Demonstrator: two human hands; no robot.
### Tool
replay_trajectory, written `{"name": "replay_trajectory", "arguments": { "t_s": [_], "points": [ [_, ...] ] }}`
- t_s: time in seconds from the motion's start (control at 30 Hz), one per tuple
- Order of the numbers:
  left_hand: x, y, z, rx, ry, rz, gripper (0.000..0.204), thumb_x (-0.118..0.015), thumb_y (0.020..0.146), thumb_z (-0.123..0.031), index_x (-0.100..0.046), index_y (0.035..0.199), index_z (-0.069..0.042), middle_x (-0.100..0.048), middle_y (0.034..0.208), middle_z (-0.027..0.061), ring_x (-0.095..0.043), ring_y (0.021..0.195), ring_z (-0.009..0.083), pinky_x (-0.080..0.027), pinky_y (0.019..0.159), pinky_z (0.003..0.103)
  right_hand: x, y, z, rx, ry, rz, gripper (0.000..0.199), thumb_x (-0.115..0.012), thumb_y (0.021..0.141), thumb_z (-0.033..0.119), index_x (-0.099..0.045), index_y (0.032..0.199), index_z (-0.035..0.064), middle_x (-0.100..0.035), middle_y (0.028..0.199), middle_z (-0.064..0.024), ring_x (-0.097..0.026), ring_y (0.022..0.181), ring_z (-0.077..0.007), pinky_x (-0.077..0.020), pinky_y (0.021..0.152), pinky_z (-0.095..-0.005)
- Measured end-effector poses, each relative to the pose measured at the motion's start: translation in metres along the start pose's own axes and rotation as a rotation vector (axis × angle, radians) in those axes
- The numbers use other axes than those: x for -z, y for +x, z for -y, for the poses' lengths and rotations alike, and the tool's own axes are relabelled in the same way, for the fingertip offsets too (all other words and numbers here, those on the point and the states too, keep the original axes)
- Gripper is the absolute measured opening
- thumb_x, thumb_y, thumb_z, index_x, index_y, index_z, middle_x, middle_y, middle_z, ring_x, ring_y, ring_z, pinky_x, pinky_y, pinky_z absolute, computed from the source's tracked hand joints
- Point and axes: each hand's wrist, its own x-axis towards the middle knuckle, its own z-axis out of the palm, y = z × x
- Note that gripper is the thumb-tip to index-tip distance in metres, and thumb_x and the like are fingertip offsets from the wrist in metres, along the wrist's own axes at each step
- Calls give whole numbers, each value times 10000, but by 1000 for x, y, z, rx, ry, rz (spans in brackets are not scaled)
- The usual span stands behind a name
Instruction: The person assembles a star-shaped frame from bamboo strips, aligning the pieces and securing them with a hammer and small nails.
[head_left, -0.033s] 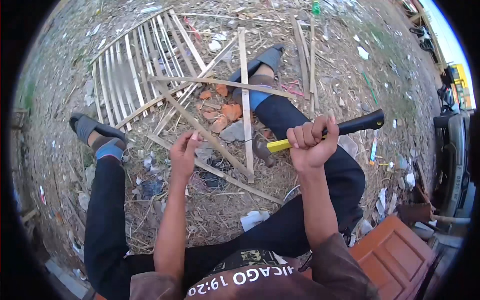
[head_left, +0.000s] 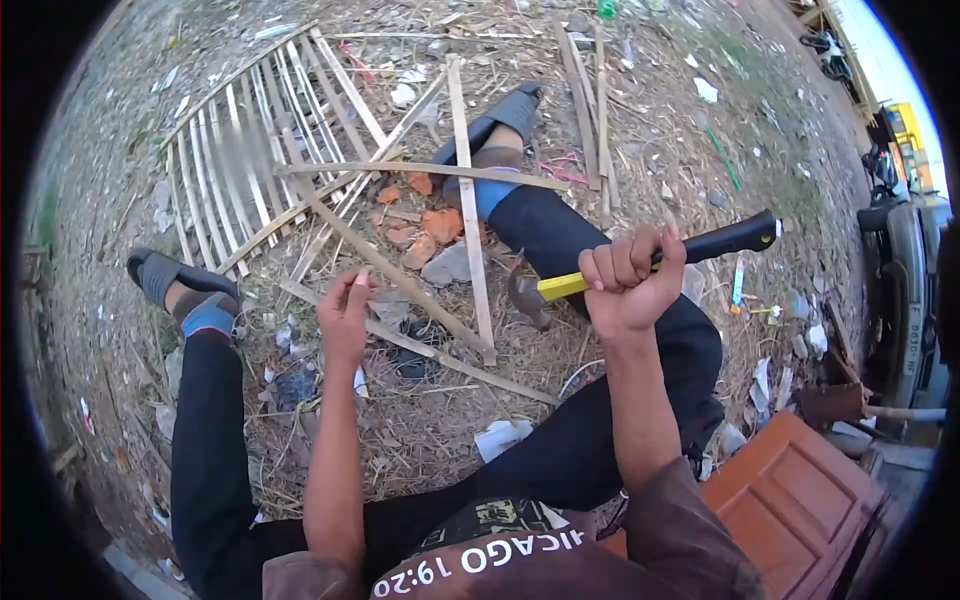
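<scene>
A hammer (head_left: pixel 562 287) with a yellow neck and black grip is held in the seated person's right hand (head_left: pixel 632 290), its metal head toward the left and its butt toward the right, above the bent right leg (head_left: pixel 610 270). The fingers of that hand are wrapped around the handle; the left hand (head_left: pixel 345 318) is well apart from it, thumb and fingers pinched together, and I cannot tell whether something small, such as a nail, sits between them. Just beyond its fingertips a diagonal slat (head_left: pixel 410 285) forms a rough triangle with an upright slat (head_left: pixel 470 215) and a crosswise slat (head_left: pixel 430 173), overlapping on the littered ground (head_left: pixel 430 465). Nearby lie broken orange bricks (head_left: pixel 441 226) and a grey stone (head_left: pixel 457 264). Toward the ground's far left side lies a slatted panel (head_left: pixel 235 165); at its near right corner, a brown panelled door (head_left: pixel 795 500). This looks like a pause between hammer blows in slat work; striking next would call for steadying a joint with the left hand and clearing its fingers from the hammer's path.
</scene>
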Motion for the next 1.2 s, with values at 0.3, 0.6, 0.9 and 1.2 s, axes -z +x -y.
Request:
{"name": "replay_trajectory", "arguments": {
  "t_s": [0.3,0.6,0.9,1.2],
  "points": [
    [63,36,20,-66,86,-238,219,-507,978,-186,-630,1055,-22,-616,841,0,-482,711,53,-404,663,215,93,-7,203,415,-131,-120,508,-407,966,405,-257,535,182,-162,423,77,-142,374,-68,-237,435,-256],
    [97,44,41,-72,124,-274,218,-518,980,-216,-627,1072,-51,-594,821,-35,-466,669,22,-366,586,183,210,33,167,-132,-976,-498,469,-610,876,387,-366,569,130,-326,478,40,-330,392,-95,-287,413,-277],
    [93,40,36,-77,128,-308,220,-507,982,-197,-634,1070,-40,-555,796,-28,-437,668,41,-364,608,200,188,64,151,-603,-1619,-74,491,-655,821,492,-525,694,36,-477,546,-29,-462,451,-135,-376,434,-325],
    [116,36,40,-65,166,-359,251,-510,983,-224,-615,1097,-26,-567,830,-20,-468,716,52,-382,643,210,197,67,147,-489,-1686,-114,556,-636,827,532,-518,645,20,-480,572,-20,-471,508,-143,-385,514,-333]
  ]
}}
